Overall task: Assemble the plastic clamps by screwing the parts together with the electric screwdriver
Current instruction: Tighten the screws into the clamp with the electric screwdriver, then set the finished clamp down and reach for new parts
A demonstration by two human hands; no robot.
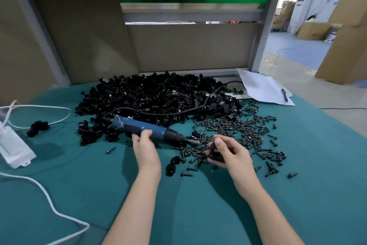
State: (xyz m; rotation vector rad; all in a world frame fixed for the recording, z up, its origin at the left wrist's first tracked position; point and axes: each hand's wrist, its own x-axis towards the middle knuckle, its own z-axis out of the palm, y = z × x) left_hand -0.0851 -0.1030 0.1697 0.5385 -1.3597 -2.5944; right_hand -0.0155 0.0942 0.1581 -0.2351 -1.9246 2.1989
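L hand (146, 146) grips screwdriver (137, 126); R hand (232, 151) holds clamp (215, 155).

Bare hands and bare forearms, uncovered along every part that shows. Left hand (146, 151) just left of centre, left forearm (137, 205) below it at lower centre. Right hand (232, 153) just right of centre, right forearm (264, 211) running to the lower right. Slim wrists, smooth forearms, both forearms cut off by the bottom edge. Nails too blurred to judge.
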